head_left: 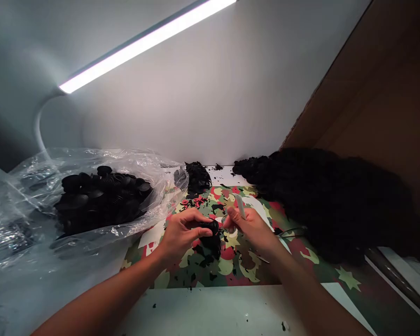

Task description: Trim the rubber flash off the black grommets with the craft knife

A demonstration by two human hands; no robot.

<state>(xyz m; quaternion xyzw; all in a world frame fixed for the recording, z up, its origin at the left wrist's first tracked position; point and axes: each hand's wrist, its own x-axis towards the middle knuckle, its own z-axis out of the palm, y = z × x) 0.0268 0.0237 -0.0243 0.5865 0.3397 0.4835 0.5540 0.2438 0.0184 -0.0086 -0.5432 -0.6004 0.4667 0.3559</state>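
Observation:
My left hand [187, 231] pinches a small round black part [213, 227] between thumb and fingers. Just right of it, my right hand [248, 226] is closed around a thin tool with a pale, flat handle [240, 205] pointing up. The tool's working end is hard to make out near the black part. Beneath both hands lies a patterned sheet [245, 275] in green, red and yellow, strewn with black scraps [210, 256].
A clear plastic bag [168, 210] at left holds many round black parts [101, 196]. Black shreds [198, 177] are heaped behind the hands. A large dark pile [322, 196] lies at right beside a cardboard panel [381, 102]. A bar lamp [150, 46] hangs above.

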